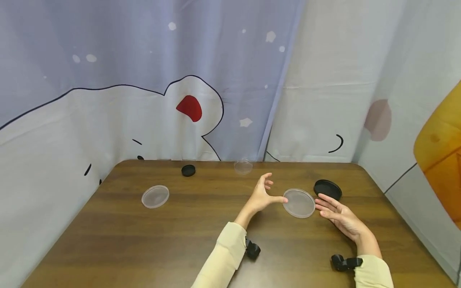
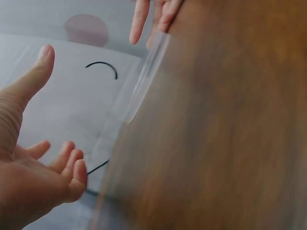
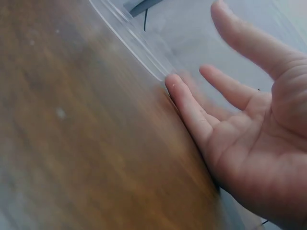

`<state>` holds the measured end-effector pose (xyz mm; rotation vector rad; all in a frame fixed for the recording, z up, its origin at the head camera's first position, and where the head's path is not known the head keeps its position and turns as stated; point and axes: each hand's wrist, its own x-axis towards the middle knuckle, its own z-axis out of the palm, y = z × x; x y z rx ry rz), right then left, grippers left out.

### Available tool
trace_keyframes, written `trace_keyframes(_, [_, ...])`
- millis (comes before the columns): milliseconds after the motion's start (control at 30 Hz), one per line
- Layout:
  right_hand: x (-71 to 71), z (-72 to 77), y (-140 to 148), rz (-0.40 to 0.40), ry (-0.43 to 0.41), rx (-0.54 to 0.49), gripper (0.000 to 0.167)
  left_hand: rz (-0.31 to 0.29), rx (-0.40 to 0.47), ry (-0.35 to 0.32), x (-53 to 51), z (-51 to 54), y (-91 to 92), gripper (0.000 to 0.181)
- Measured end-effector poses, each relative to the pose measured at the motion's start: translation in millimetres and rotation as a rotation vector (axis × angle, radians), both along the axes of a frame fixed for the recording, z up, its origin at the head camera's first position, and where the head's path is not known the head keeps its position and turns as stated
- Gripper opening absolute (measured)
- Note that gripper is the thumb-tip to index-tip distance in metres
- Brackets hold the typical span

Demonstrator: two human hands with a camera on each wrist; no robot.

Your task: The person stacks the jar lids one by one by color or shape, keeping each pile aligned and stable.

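Note:
A clear round lid or dish (image 1: 299, 203) lies on the wooden table between the two hands. My left hand (image 1: 258, 199) is at its left, thumb stretched to its rim in the head view, fingers spread and slightly bent. At the dish's right edge is my right hand (image 1: 340, 221), palm turned inward, with relaxed fingers. The right wrist view shows a fingertip of the right hand (image 3: 244, 120) at the clear rim (image 3: 132, 40). In the left wrist view the left hand (image 2: 38, 158) grips nothing, apart from the clear rim (image 2: 147, 76).
A large black round lid (image 1: 327, 189) sits just behind my right hand. Farther left are a small clear dish (image 1: 243, 167) near the back edge, a small black lid (image 1: 188, 171) and another clear disc (image 1: 155, 197). A printed curtain (image 1: 230, 60) hangs behind the table (image 1: 162, 248).

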<state>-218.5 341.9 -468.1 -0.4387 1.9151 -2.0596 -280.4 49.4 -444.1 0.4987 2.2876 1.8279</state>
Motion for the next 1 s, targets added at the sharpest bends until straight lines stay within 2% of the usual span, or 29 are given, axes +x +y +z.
trace_keyframes(167, [2.0,-4.4,-7.6,-0.058,-0.042,0.108,0.075,-0.103,-0.013,-0.146,1.5,-10.2,5.1,0.097])
trace_keyframes(267, [1.6,-4.2,-11.4,-0.067,-0.052,0.180,0.078,-0.121,-0.021,-0.204,1.2,-17.1,7.3,0.095])
trace_keyframes(433, [2.1,-0.1,-10.2,-0.099,-0.060,0.281,0.078,-0.133,-0.041,-0.192,3.7,-20.4,16.2,0.082])
trace_keyframes(533, [1.6,1.3,-8.9,-0.119,-0.054,0.336,0.078,-0.115,-0.091,-0.125,7.0,-19.1,22.9,0.076])
trace_keyframes(667, [-3.2,2.0,-13.5,-0.174,-0.008,0.391,0.078,-0.041,-0.183,-0.007,9.0,-15.1,29.0,0.072])
trace_keyframes(733, [-5.8,2.7,-17.4,-0.205,0.008,0.418,0.078,-0.015,-0.191,0.014,7.4,-14.4,29.8,0.070])
trace_keyframes(1000, [-9.1,2.6,-21.6,-0.299,0.009,0.424,0.074,-0.034,-0.044,-0.106,-1.8,-21.5,25.9,0.065])
